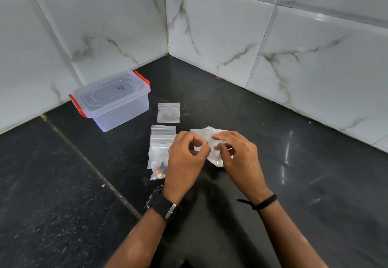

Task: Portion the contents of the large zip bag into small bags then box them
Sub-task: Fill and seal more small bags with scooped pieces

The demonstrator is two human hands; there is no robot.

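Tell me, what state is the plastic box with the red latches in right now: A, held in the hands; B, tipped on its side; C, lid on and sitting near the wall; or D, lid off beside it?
C: the clear lid sits on the box, which stands upright by the tiled wall.

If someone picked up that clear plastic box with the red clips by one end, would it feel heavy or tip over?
Probably light: the plastic box looks see-through and empty, its lid on. It sits low and wide on the dark counter, so it seems unlikely to tip. Its smooth walls might slide easily when pushed.
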